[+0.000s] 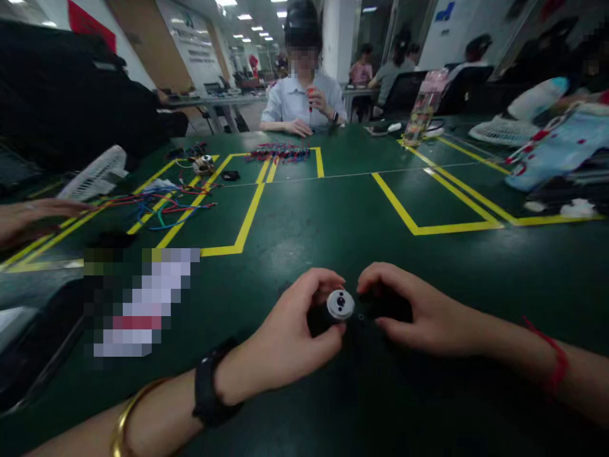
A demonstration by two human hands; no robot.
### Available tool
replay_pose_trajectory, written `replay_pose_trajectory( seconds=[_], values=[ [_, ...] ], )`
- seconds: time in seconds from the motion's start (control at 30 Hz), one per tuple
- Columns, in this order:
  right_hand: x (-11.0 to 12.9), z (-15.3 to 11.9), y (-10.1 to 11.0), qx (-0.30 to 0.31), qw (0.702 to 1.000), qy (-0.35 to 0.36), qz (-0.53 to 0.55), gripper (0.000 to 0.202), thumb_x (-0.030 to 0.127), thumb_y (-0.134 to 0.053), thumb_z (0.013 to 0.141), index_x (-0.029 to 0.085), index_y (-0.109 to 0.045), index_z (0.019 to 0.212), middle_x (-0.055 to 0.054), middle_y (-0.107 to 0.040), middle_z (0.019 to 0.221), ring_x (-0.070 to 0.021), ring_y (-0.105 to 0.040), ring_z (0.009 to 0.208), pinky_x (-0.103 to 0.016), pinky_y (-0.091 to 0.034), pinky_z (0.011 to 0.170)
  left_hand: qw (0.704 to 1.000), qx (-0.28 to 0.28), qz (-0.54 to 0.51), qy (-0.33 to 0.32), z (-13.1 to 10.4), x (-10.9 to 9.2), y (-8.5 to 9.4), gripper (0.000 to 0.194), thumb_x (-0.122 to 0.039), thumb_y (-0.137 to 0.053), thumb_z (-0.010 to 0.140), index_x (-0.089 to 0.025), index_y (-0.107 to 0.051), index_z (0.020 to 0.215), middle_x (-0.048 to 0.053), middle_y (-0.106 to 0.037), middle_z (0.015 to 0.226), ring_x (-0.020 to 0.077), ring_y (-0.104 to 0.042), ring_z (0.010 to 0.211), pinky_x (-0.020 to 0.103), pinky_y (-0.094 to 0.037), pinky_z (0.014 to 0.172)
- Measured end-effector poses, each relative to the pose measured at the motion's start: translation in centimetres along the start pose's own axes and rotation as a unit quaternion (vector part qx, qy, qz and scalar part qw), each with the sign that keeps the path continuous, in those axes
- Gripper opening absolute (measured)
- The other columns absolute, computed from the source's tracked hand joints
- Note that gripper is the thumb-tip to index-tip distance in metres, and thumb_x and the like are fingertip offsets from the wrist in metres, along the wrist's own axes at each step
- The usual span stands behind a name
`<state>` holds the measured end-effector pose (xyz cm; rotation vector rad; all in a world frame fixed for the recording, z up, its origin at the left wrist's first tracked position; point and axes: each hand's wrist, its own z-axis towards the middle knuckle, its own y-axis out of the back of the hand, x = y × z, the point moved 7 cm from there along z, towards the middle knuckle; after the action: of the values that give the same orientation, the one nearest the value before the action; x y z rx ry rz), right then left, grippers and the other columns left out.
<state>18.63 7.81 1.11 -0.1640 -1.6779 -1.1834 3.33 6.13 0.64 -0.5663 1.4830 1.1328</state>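
My left hand (pixel 290 330) is closed around a small cylindrical motor (pixel 340 305), thumb on the near side and fingers on the far side. Its round silver end faces up, with a dark centre and small holes; the lower body is dark and partly hidden by the hand. Just to the right, my right hand (pixel 419 308) is curled with thumb and fingers apart, and nothing shows between them. A tiny ring-like piece (pixel 361 317) lies between the two hands, beside the motor.
The green table (pixel 304 235) carries yellow tape outlines. Loose coloured wires (pixel 166 206) lie at left, near another person's hand (pixel 42 216). Opposite, a person (pixel 304 105) holds a red-handled tool. A bottle (pixel 425 108) and a white fan (pixel 504 131) stand at right.
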Motion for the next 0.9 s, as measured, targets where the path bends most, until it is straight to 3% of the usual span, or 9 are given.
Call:
replay_pose_trajectory(
  seconds=[0.13, 0.33, 0.43, 0.53, 0.63, 0.7, 0.8, 0.9],
  values=[
    [-0.6, 0.1, 0.5, -0.028, 0.999, -0.014, -0.012, 0.027, 0.009, -0.058, 0.077, 0.020, -0.050, 0.101, -0.004, -0.055, 0.097, -0.0179, -0.054, 0.085, -0.032, -0.047, 0.074, 1.000, 0.004, -0.024, 0.002, 0.0, -0.1, 0.1, 0.050, -0.007, -0.066, 0.078, -0.024, -0.043, 0.118, 0.002, -0.060, 0.110, 0.0158, -0.061, 0.102, 0.029, -0.050, 0.090],
    [0.8, 0.1, -0.5, 0.015, 0.989, 0.050, -0.136, 0.020, 0.022, -0.068, 0.079, 0.021, -0.060, 0.098, -0.005, -0.057, 0.105, -0.0220, -0.054, 0.095, -0.039, -0.045, 0.082, 0.999, -0.006, -0.040, 0.018, 0.5, -0.1, 0.2, 0.034, -0.014, -0.071, 0.078, -0.021, -0.051, 0.106, 0.000, -0.062, 0.100, 0.0145, -0.062, 0.092, 0.027, -0.051, 0.082],
    [0.9, 0.4, -0.4, 0.004, 0.987, 0.059, -0.151, 0.010, 0.022, -0.062, 0.086, 0.022, -0.064, 0.096, -0.005, -0.058, 0.103, -0.0206, -0.055, 0.093, -0.038, -0.046, 0.080, 0.999, -0.009, -0.038, 0.022, 0.6, -0.1, 0.2, 0.030, -0.015, -0.072, 0.077, -0.019, -0.054, 0.101, 0.000, -0.062, 0.095, 0.0140, -0.061, 0.086, 0.027, -0.051, 0.077],
    [1.8, 0.5, 1.4, -0.098, 0.989, 0.052, -0.101, 0.009, 0.020, -0.059, 0.090, 0.022, -0.064, 0.097, -0.004, -0.059, 0.097, -0.0164, -0.058, 0.086, -0.031, -0.048, 0.073, 0.998, -0.006, -0.060, 0.022, 0.6, 0.1, 0.0, 0.030, -0.015, -0.072, 0.077, -0.018, -0.056, 0.102, 0.001, -0.064, 0.097, 0.0150, -0.063, 0.088, 0.028, -0.052, 0.079],
    [4.3, -0.4, 3.6, -0.235, 0.963, 0.098, -0.090, 0.013, 0.020, -0.062, 0.089, 0.023, -0.064, 0.102, -0.002, -0.061, 0.094, -0.0149, -0.059, 0.086, -0.027, -0.048, 0.073, 0.995, 0.008, -0.091, 0.027, 0.7, 0.2, -0.4, 0.033, -0.015, -0.073, 0.077, -0.019, -0.058, 0.106, 0.002, -0.067, 0.103, 0.0173, -0.065, 0.096, 0.032, -0.052, 0.088],
    [6.0, -1.0, 3.9, -0.265, 0.948, 0.143, -0.108, 0.017, 0.017, -0.064, 0.088, 0.023, -0.064, 0.104, -0.003, -0.061, 0.094, -0.0145, -0.060, 0.086, -0.026, -0.048, 0.072, 0.994, 0.016, -0.108, 0.033, 0.7, 0.3, -0.6, 0.034, -0.014, -0.074, 0.077, -0.019, -0.059, 0.107, 0.003, -0.068, 0.105, 0.0176, -0.066, 0.098, 0.033, -0.052, 0.090],
    [6.6, -0.5, 2.6, -0.191, 0.962, 0.162, -0.108, 0.016, 0.014, -0.065, 0.086, 0.022, -0.066, 0.100, -0.002, -0.061, 0.091, -0.0139, -0.059, 0.082, -0.025, -0.049, 0.069, 0.992, 0.022, -0.121, 0.037, 0.7, 0.2, -0.8, 0.031, -0.014, -0.073, 0.078, -0.018, -0.060, 0.105, 0.002, -0.069, 0.102, 0.0162, -0.066, 0.095, 0.030, -0.053, 0.086],
    [5.2, 0.5, 1.1, -0.105, 0.986, 0.114, -0.060, 0.010, 0.018, -0.064, 0.087, 0.022, -0.070, 0.095, -0.002, -0.060, 0.090, -0.0128, -0.059, 0.081, -0.025, -0.049, 0.068, 0.992, 0.023, -0.118, 0.037, 0.8, 0.1, -0.8, 0.028, -0.015, -0.074, 0.078, -0.017, -0.061, 0.103, 0.001, -0.069, 0.100, 0.0152, -0.066, 0.091, 0.027, -0.054, 0.080]
  ],
)
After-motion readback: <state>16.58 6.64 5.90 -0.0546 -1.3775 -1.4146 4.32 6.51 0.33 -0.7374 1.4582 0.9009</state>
